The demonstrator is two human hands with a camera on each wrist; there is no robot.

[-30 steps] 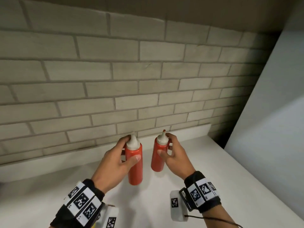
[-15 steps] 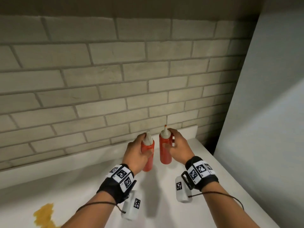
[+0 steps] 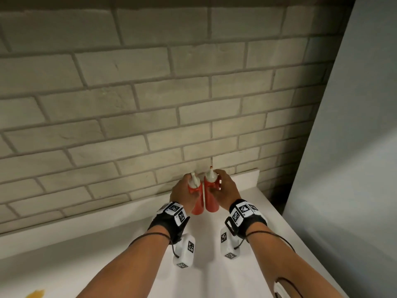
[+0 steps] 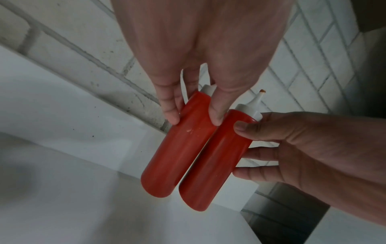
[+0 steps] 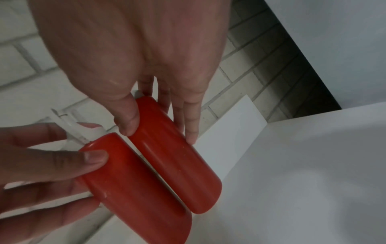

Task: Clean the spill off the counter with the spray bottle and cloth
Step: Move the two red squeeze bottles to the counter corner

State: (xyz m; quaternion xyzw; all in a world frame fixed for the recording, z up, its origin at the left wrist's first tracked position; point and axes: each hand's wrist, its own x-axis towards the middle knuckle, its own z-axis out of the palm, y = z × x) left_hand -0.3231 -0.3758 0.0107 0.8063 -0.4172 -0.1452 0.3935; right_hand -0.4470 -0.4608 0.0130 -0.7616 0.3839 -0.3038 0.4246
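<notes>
Since a second ago we have carried both red bottles back toward the brick wall (image 3: 150, 100). At seven o'clock lies the yellow spill (image 3: 36, 294) on the counter (image 3: 64, 254). At twelve, our left hand (image 3: 182, 193) grips the left bottle (image 3: 198, 206), fingers curled; our right hand (image 3: 225, 191) likewise grips the right bottle (image 3: 211, 201), the two touching. No label reads.

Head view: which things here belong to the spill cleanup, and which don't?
Job:
yellow spill
counter
left hand
right hand

Not the job:
left red bottle, held by the left hand
right red bottle, held by the right hand
brick wall

No spray bottle or cloth in view.
</notes>
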